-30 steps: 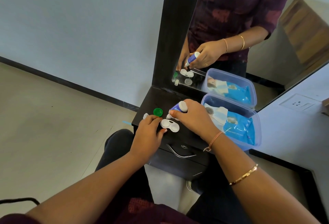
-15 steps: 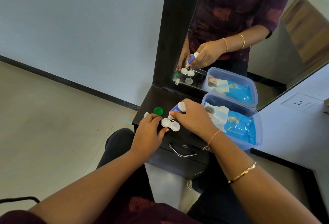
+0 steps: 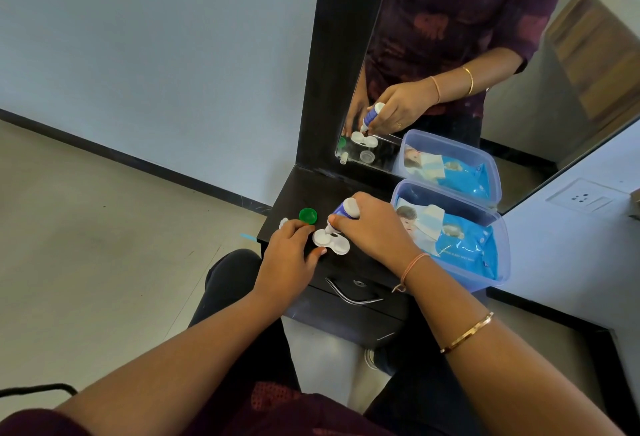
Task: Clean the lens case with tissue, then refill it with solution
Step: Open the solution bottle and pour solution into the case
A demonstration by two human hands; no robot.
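A white two-well lens case lies open on the dark dresser top. My right hand grips a small blue-and-white solution bottle, tipped nozzle-down over the case's left well. My left hand steadies the case, fingertips touching its left edge. A green cap and a small white cap rest on the top, just left of the case.
A clear blue plastic box holding blue packets sits to the right of my right hand. A mirror behind reflects the hands. A drawer handle is below the top's front edge. A wall socket is at far right.
The hands, bottle and case stay almost as they were; the bottle remains tilted over the left well. Only the camera view shifts slightly.
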